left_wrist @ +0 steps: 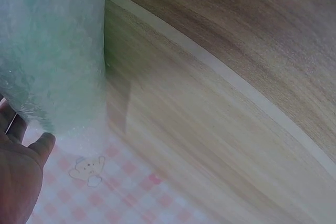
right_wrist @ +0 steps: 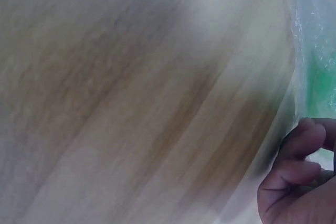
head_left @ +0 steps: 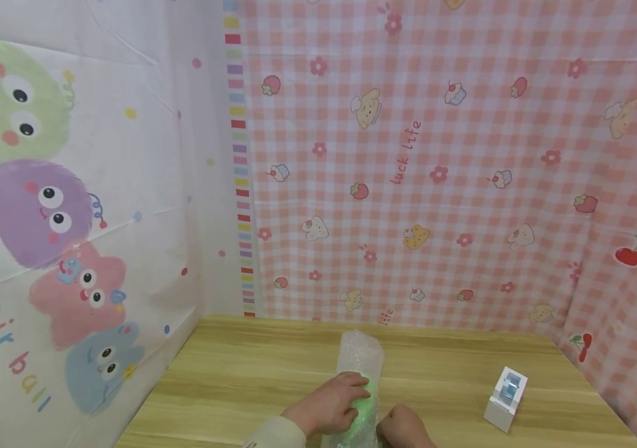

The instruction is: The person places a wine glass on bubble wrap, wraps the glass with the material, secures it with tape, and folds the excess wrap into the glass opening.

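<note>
A long strip of bubble wrap (head_left: 360,351) lies on the wooden table, wrapped around something green whose kind I cannot make out. My left hand (head_left: 334,403) rests across the top of the wrap, fingers spread over it. The left wrist view shows the thumb (left_wrist: 43,148) against the wrapped bundle (left_wrist: 58,61). On the other side, my right hand (head_left: 405,428) has its fingers curled at the near right edge of the wrap. The right wrist view shows those fingertips (right_wrist: 310,132) pinching the edge of the clear wrap (right_wrist: 315,30).
To the right on the table (head_left: 240,373) stands a small white box-shaped object (head_left: 505,399) with a bluish clear part on top. A pink checked cloth (head_left: 408,162) hangs behind the table, and a white printed cloth (head_left: 144,186) hangs at the left.
</note>
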Action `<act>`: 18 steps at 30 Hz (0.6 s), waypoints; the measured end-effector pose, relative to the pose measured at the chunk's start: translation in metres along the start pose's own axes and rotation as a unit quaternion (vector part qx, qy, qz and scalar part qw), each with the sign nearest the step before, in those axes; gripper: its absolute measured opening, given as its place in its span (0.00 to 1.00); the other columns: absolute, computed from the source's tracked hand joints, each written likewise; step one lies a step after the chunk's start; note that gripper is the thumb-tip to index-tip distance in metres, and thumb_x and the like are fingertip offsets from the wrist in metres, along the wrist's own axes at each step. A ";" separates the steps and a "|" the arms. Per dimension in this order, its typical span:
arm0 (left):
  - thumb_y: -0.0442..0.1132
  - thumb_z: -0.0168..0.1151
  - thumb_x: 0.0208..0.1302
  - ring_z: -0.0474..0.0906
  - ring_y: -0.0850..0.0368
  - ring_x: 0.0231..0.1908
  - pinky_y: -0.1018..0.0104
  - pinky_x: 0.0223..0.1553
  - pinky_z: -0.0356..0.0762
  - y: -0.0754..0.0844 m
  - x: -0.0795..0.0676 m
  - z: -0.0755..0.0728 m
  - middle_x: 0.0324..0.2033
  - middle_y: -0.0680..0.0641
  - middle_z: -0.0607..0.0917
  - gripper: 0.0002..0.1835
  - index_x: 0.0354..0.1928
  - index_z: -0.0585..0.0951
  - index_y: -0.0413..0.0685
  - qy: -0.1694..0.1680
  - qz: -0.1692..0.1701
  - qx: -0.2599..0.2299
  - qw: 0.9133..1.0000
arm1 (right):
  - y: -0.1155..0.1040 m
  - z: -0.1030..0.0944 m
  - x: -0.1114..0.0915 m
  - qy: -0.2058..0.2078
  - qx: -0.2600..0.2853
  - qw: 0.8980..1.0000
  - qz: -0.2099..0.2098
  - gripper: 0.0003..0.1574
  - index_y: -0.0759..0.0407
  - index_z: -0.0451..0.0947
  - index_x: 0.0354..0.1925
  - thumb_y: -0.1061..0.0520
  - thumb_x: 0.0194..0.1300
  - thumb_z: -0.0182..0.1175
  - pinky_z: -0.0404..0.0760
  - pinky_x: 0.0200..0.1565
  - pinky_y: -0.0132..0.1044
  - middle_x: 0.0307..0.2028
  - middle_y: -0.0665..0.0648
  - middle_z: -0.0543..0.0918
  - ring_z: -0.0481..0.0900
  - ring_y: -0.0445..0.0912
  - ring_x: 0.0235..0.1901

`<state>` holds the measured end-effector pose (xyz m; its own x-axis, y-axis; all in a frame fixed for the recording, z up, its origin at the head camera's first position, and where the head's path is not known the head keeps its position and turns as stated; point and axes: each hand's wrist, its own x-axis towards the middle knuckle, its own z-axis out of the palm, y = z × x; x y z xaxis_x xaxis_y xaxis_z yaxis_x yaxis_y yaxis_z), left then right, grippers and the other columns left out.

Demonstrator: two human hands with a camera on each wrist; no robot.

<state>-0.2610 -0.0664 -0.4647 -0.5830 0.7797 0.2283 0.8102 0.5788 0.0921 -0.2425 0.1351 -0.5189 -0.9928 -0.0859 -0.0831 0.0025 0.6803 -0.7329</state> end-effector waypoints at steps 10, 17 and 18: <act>0.34 0.63 0.64 0.68 0.55 0.65 0.68 0.65 0.65 0.000 -0.002 0.000 0.62 0.47 0.76 0.19 0.57 0.82 0.45 0.000 -0.007 -0.005 1.000 | -0.001 0.002 0.000 0.028 0.031 0.998 -0.038 0.19 0.51 0.63 0.11 0.63 0.50 0.58 0.61 0.18 0.31 0.09 0.44 0.63 0.61 0.39 0.13; 0.34 0.64 0.62 0.69 0.54 0.64 0.68 0.65 0.66 -0.001 -0.002 0.000 0.61 0.46 0.77 0.19 0.56 0.82 0.44 0.006 -0.004 -0.010 1.000 | -0.004 0.003 0.000 0.032 0.110 0.993 -0.010 0.18 0.53 0.65 0.12 0.65 0.49 0.60 0.60 0.19 0.30 0.10 0.45 0.64 0.62 0.38 0.14; 0.34 0.64 0.62 0.69 0.54 0.64 0.68 0.65 0.66 -0.001 -0.002 0.000 0.62 0.46 0.77 0.19 0.56 0.82 0.44 0.007 -0.005 -0.011 1.000 | -0.006 0.003 0.000 0.032 0.118 0.992 -0.004 0.17 0.55 0.67 0.12 0.64 0.50 0.60 0.60 0.19 0.30 0.10 0.45 0.65 0.63 0.39 0.14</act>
<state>-0.2612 -0.0687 -0.4648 -0.5903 0.7707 0.2400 0.8056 0.5809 0.1165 -0.2426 0.1293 -0.5167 -0.9985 -0.0392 -0.0392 0.0150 0.4895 -0.8719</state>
